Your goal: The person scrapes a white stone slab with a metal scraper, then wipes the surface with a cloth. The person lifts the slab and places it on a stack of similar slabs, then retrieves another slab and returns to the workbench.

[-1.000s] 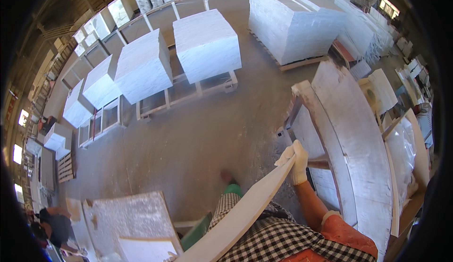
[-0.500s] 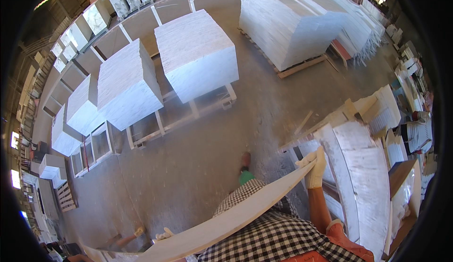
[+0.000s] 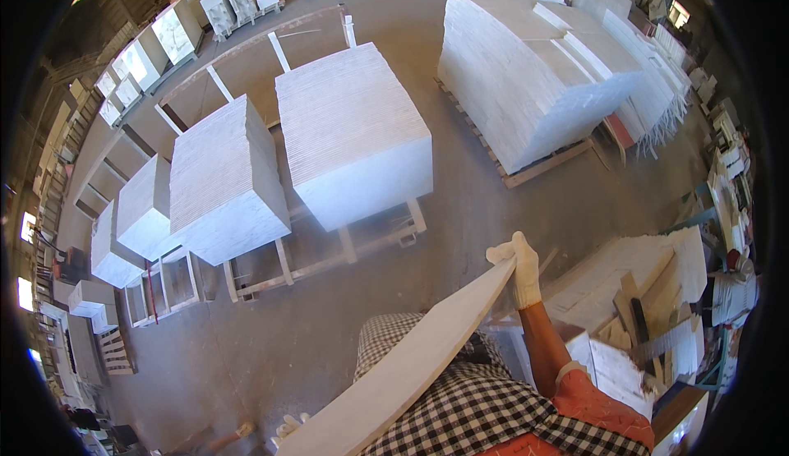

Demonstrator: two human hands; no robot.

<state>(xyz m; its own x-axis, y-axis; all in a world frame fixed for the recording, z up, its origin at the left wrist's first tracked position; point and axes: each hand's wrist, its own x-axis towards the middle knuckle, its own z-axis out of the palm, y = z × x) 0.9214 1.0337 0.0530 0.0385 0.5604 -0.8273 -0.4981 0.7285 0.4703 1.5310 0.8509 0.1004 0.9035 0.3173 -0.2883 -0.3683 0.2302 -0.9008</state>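
Observation:
A long, pale stone slab (image 3: 411,371) lies tilted across the front of my body, running from the lower edge up to the right. At its upper right end my right hand (image 3: 521,269), in a whitish glove, is closed round the slab's corner. My left hand (image 3: 291,426), gloved too, grips the slab's far edge near the bottom of the view. Only its fingertips show; the slab hides the rest. Left of those fingers a bare forearm (image 3: 234,437), apparently another person's, comes in low, its hand hard to make out.
Thick stacks of white slabs (image 3: 353,119) stand on metal racks ahead and to the left. A larger slab stack (image 3: 534,86) sits on a wooden pallet (image 3: 549,163) at the far right. Close on my right are loose slabs and timber offcuts (image 3: 631,312).
I have turned rightward and my right hand has swung left and up with the slab's end. The long slabs beside my right arm have mostly dropped out of view.

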